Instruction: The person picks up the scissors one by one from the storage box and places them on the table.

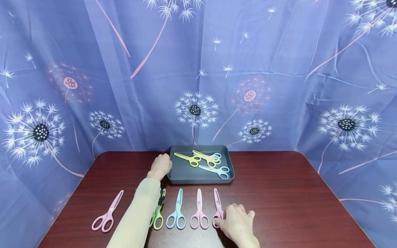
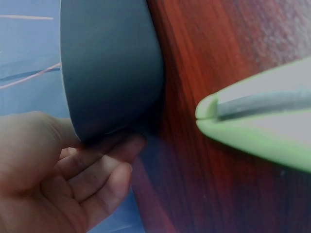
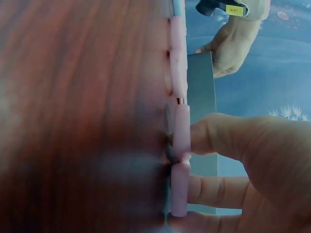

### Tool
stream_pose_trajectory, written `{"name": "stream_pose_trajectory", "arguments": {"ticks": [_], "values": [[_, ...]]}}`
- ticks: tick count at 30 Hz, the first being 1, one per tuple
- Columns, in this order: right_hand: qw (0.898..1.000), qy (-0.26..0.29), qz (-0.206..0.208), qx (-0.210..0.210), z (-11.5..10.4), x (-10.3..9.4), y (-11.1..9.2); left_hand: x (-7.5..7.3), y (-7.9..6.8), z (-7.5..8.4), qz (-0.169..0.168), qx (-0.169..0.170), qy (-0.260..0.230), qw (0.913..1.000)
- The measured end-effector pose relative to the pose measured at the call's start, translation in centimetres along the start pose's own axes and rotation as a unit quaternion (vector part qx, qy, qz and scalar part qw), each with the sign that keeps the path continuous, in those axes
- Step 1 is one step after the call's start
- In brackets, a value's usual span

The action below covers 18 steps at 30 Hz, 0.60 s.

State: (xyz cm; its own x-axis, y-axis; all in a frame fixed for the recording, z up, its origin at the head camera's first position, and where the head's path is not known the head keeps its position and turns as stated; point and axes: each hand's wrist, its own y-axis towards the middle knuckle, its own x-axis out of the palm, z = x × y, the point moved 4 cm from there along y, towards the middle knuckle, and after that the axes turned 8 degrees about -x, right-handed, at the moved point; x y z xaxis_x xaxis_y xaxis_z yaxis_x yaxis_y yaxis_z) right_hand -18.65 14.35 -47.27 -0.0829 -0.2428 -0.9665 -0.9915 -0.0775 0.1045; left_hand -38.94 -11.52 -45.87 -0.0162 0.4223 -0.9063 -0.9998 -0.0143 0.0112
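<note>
Head view: one grey tray (image 1: 183,173) holds four scissors, two yellow (image 1: 188,158), two blue (image 1: 214,169); five more lie on the desk (image 1: 294,206): three pink (image 1: 218,205), one blue, one green, partly behind a sleeve (image 1: 139,213). Left wrist view: the left hand (image 2: 63,179) pinches the tray's edge. Right wrist view: the right hand (image 3: 272,170) grips one pink pair's two handles (image 3: 181,189).

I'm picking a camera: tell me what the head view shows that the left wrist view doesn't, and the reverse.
Of the two, only the head view shows the right hand, the rightmost pink scissors it touches, and the yellow scissors in the tray.
Only the left wrist view shows the palm side of the left hand, its fingers at the tray.
Both share the left hand, tray, green scissors, tabletop and curtain.
</note>
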Motion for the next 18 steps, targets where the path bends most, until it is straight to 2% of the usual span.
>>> {"name": "stream_pose_trajectory", "arguments": {"ticks": [18], "values": [[0.999, -0.019, -0.020, -0.022, -0.36, 0.15, -0.37, -0.24, -0.28, 0.09, -0.008, 0.005, -0.002, 1.0000]]}}
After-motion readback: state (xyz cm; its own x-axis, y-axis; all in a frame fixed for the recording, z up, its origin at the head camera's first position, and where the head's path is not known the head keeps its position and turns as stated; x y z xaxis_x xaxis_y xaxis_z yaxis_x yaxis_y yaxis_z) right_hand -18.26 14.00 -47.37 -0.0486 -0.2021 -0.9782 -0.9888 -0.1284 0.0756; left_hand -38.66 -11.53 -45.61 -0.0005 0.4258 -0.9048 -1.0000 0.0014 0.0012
